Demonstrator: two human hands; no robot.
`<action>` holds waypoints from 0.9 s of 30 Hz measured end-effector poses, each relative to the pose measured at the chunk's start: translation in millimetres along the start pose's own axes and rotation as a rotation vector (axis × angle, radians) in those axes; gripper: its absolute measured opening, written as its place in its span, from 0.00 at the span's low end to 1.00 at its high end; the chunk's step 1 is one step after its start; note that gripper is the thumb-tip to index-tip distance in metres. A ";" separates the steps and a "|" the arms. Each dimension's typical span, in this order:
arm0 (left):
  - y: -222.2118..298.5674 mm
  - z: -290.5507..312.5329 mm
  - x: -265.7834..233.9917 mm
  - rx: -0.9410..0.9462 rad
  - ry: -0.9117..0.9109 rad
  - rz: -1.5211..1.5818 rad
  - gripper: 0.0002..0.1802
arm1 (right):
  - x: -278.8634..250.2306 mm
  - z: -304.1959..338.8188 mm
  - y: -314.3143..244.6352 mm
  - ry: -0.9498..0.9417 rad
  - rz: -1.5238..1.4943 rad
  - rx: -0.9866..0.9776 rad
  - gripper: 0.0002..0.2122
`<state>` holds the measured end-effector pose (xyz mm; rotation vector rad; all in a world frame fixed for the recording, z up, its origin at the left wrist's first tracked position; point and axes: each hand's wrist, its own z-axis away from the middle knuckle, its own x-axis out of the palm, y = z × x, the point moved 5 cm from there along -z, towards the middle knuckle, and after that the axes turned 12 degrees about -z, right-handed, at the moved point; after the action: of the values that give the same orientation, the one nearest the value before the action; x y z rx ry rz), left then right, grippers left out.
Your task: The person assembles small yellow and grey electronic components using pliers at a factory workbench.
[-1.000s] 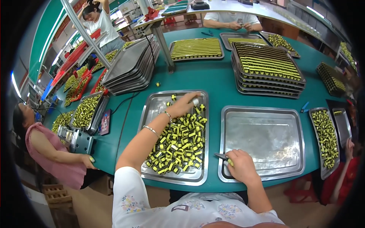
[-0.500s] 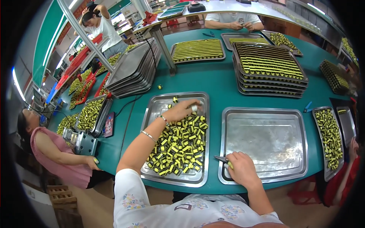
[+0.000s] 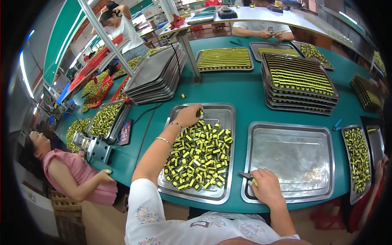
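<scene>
My left hand [image 3: 189, 116] is over the far left part of a metal tray [image 3: 231, 163] heaped with small yellow-and-black transformers [image 3: 198, 157]. Its fingers are pinched together, with a small yellow-and-black transformer [image 3: 201, 114] at the fingertips, partly hidden by them. My right hand [image 3: 266, 185] rests over the near left rim of a second, bare metal tray [image 3: 292, 159]. It is closed round a pair of pliers [image 3: 246, 175], whose dark jaws point left; a yellow-green bit of handle shows.
Stacked trays of lined-up transformers [image 3: 300, 81] stand beyond the bare tray. Empty trays [image 3: 151, 77] are piled far left beside a metal post [image 3: 190, 57]. A single transformer [image 3: 183, 96] lies on the green table. Co-workers sit left, right and across.
My left hand has drawn back to the left and its fingers have closed at the tray's far left part. My right hand still grips the pliers. The whole view has shifted slightly.
</scene>
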<state>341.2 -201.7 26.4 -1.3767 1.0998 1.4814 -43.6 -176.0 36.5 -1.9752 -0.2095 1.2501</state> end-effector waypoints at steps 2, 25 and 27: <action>-11.4 -0.7 7.9 0.006 -0.035 0.106 0.19 | 0.0 -0.6 0.5 -0.003 0.002 0.005 0.10; 105.6 161.6 -60.0 -0.146 0.270 1.907 0.17 | 2.0 0.3 -0.9 -0.002 0.021 -0.007 0.10; 128.2 178.2 -44.0 -0.170 0.253 2.001 0.19 | 3.2 -0.1 -2.4 -0.012 0.029 -0.001 0.10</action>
<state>170.9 -68.0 83.1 -0.0621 2.8741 2.6084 -41.3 -172.8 36.0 -1.9782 -0.1877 1.2805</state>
